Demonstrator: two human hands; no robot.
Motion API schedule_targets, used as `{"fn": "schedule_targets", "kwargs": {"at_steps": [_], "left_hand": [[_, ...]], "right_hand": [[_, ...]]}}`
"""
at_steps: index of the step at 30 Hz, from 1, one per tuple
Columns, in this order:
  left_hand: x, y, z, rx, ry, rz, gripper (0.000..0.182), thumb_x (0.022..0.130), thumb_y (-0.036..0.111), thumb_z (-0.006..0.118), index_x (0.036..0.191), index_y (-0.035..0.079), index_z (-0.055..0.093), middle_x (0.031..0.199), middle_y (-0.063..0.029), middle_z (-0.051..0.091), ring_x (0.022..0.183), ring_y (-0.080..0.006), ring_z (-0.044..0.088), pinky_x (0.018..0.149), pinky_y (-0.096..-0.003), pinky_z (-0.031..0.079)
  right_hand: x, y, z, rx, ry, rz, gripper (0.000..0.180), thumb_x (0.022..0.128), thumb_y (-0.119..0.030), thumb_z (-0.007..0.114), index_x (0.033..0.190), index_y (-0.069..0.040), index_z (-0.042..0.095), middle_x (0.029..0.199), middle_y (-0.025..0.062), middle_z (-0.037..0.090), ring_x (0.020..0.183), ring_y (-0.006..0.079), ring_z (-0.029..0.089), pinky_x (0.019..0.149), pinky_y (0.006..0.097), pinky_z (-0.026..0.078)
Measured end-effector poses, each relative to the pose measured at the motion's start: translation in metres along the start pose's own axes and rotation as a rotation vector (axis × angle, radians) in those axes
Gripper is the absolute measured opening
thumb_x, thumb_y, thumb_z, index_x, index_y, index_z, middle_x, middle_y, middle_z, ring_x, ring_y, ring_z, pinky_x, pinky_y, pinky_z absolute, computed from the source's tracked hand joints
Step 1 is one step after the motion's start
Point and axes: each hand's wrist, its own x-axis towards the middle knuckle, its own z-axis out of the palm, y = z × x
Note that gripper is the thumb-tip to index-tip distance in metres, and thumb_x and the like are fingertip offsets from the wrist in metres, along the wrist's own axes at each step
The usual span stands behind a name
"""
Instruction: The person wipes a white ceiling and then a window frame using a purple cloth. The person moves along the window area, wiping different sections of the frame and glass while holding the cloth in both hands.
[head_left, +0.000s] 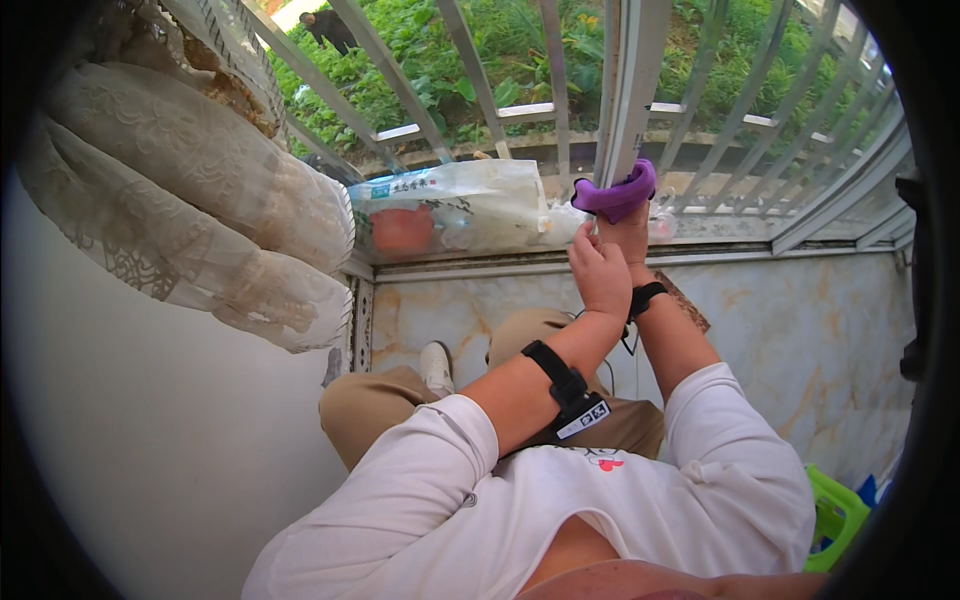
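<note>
A purple cloth (616, 196) is bunched against the metal window frame post (637, 97). My right hand (626, 232) is raised to the post just under the cloth, which covers its fingers; its grip is hidden. Close on its left is my left hand (601, 270), with fingers bent near the post's lower edge, beneath the cloth. Whether those fingers pinch anything is too small to tell. Black straps are round both forearms, and the left one bears a small box (581, 412).
A printed plastic bag (480, 202) with a reddish item inside lies on the sill at left. A lace curtain (225, 202) is gathered beside it. Metal bars (469, 60) stand outside the glass. A person (330, 28) bends among plants. A green plastic object (836, 517) sits at lower right.
</note>
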Motion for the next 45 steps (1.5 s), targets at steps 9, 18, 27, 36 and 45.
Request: {"fn": "schedule_targets", "kwargs": {"at_steps": [9, 18, 27, 36, 45], "left_hand": [[0.002, 0.008, -0.002, -0.136, 0.055, 0.011, 0.034, 0.099, 0.021, 0.046, 0.126, 0.000, 0.052, 0.113, -0.0201, 0.056, 0.101, -0.0334, 0.057, 0.092, -0.0404, 0.045], [0.005, -0.004, 0.002, -0.216, -0.001, -0.087, 0.036, 0.104, 0.030, 0.041, 0.123, 0.001, 0.054, 0.113, -0.0215, 0.059, 0.103, -0.0361, 0.055, 0.094, -0.0407, 0.043], [0.005, -0.004, 0.001, -0.295, -0.018, -0.105, 0.036, 0.104, 0.030, 0.041, 0.122, 0.002, 0.054, 0.109, -0.0195, 0.059, 0.098, -0.0330, 0.056, 0.090, -0.0396, 0.044], [0.008, -0.003, -0.001, -0.298, 0.053, -0.145, 0.035, 0.103, 0.029, 0.040, 0.119, 0.003, 0.056, 0.105, -0.0188, 0.060, 0.094, -0.0316, 0.056, 0.089, -0.0398, 0.045], [0.008, 0.018, -0.012, -0.090, 0.170, -0.003, 0.034, 0.101, 0.024, 0.043, 0.125, 0.003, 0.053, 0.118, -0.0173, 0.056, 0.110, -0.0328, 0.054, 0.097, -0.0397, 0.042]], "right_hand": [[0.070, -0.083, -0.041, -0.084, 0.178, -0.399, 0.068, 0.075, -0.025, 0.082, 0.131, -0.002, 0.051, 0.124, 0.0195, 0.057, 0.112, 0.0399, 0.057, 0.095, 0.0436, 0.047], [0.154, -0.213, -0.096, 0.028, 0.394, -0.670, 0.062, 0.075, -0.015, 0.078, 0.126, 0.003, 0.049, 0.114, 0.0235, 0.056, 0.106, 0.0448, 0.056, 0.091, 0.0472, 0.047], [0.153, -0.206, -0.070, 0.031, 0.549, -0.630, 0.056, 0.075, -0.012, 0.077, 0.123, 0.001, 0.050, 0.113, 0.0236, 0.056, 0.102, 0.0442, 0.058, 0.087, 0.0470, 0.049], [0.103, -0.112, -0.030, -0.091, 0.399, -0.564, 0.068, 0.071, -0.015, 0.079, 0.128, 0.001, 0.044, 0.115, 0.0199, 0.053, 0.110, 0.0413, 0.054, 0.094, 0.0452, 0.048], [0.051, -0.054, -0.016, -0.066, 0.156, -0.387, 0.058, 0.075, -0.015, 0.078, 0.127, -0.005, 0.055, 0.122, 0.0192, 0.057, 0.117, 0.0408, 0.052, 0.100, 0.0463, 0.043]]}}
